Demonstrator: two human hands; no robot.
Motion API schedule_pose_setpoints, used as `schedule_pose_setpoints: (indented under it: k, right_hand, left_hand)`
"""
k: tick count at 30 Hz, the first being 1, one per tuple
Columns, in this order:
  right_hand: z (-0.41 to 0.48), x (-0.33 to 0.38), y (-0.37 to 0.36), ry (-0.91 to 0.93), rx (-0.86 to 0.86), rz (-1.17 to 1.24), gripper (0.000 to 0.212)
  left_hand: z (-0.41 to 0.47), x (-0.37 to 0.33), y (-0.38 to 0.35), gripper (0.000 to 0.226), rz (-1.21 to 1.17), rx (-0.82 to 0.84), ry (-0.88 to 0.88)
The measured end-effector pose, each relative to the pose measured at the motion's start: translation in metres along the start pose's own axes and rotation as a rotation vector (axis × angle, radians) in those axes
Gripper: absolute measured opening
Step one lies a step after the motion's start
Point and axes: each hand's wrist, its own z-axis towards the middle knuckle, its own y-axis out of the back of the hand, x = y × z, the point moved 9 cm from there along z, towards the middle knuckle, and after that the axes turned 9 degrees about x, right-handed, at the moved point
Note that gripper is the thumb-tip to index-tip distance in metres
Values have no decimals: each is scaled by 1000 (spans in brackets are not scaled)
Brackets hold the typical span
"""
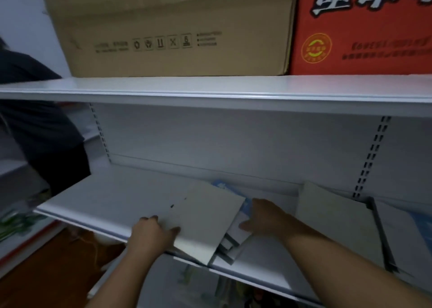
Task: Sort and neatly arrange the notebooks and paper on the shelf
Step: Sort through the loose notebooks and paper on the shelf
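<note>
A: Where does the stack sit?

B: Low in the middle of the frame, on the white shelf (98,198). A pale notebook (208,219) lies tilted on top of a fanned stack of notebooks (230,244) whose grey-edged corners stick out past the shelf's front lip. A blue-printed cover (222,186) shows behind the pale one.

A: And the hands?

B: The left hand (152,234) presses against the pale notebook's left edge, thumb laid on the cover, fingers curled over the shelf lip; whether it truly grips is hard to tell. The right hand (264,216) lies on the stack's right side, fingers half closed around the edge of the lower notebooks.

A: Anything to the right?

B: At lower right a second pile (339,219) lies flat, topped by a pale sheet or cover, with dark-edged notebooks (383,235) beside it, one showing blue near the frame's right edge.

A: Above?

B: On the upper shelf (210,85), a brown cardboard box (173,27) at top centre and an orange printed box (362,27) at upper right, side by side. A dark-clothed figure (42,125) stands at the left edge
</note>
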Motion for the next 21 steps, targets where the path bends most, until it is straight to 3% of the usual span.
schedule_pose_setpoints:
  k: [5, 6, 8, 10, 14, 15, 17, 21]
  right_hand:
    - [8, -14, 1, -132, 20, -67, 89]
    - [9, -16, 5, -143, 2, -61, 83]
    - [8, -19, 20, -142, -54, 25, 58]
    - [0, -26, 34, -115, -62, 263, 35]
    - [-56, -73, 74, -71, -300, 653, 3]
    - [-71, -91, 76, -82, -358, 765, 7]
    - [-104, -139, 70, -137, -479, 968, 10]
    - [-174, -242, 60, -310, -705, 1015, 9]
  left_hand:
    - [-4, 18, 20, 40, -25, -11, 1]
    - [-6, 18, 22, 36, -98, 16, 2]
    - [-7, 18, 17, 29, -491, 136, -4]
    - [-11, 8, 13, 31, -896, 248, -26]
    - [-16, -39, 14, 20, -1230, 279, -145]
    - [-18, -53, 10, 17, -1303, 289, -175]
    - [-24, -96, -11, 21, -1367, 360, -233]
    - [-52, -196, -74, 23, -1274, 527, -314]
